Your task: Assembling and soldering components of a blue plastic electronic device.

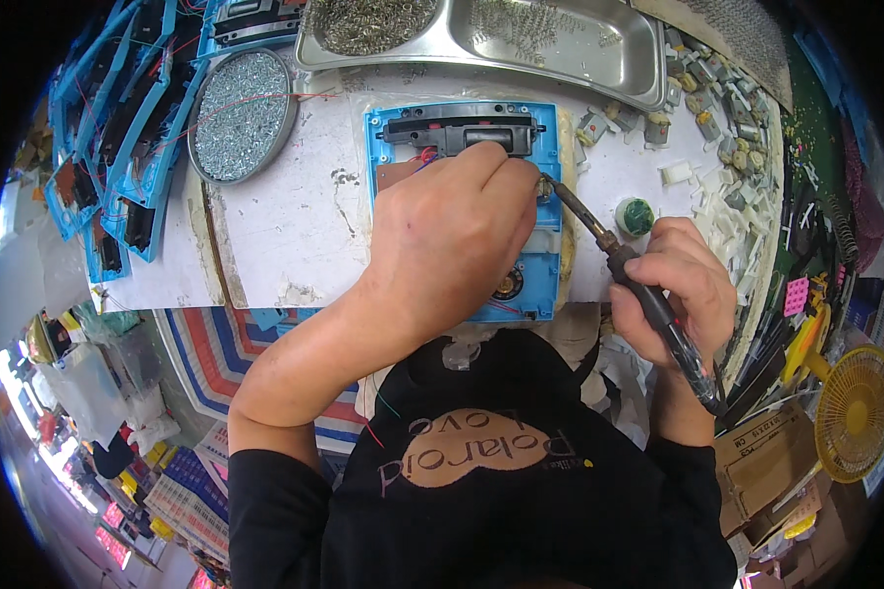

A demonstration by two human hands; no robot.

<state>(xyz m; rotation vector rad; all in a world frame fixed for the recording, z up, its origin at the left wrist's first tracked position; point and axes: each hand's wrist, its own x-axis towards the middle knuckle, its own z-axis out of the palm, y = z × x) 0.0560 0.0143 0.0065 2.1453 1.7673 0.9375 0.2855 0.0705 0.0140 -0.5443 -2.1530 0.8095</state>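
Piled blue casings point(154, 108) lie far left, then a round tray point(229, 181) of small metal pieces point(244, 113). The left hand point(452, 231), fingers bunched, covers the middle of an open casing point(538, 285) on the white worktable point(309, 226); what its fingertips grip cannot be told. The casing's long axis runs away from the person, toward a metal tray point(440, 34). The right hand point(686, 290) has its fingers closed around a soldering iron point(648, 294), slanting, tip up-left at the casing's right edge. A small pot point(635, 216) sits near, then scattered grey parts point(655, 130).
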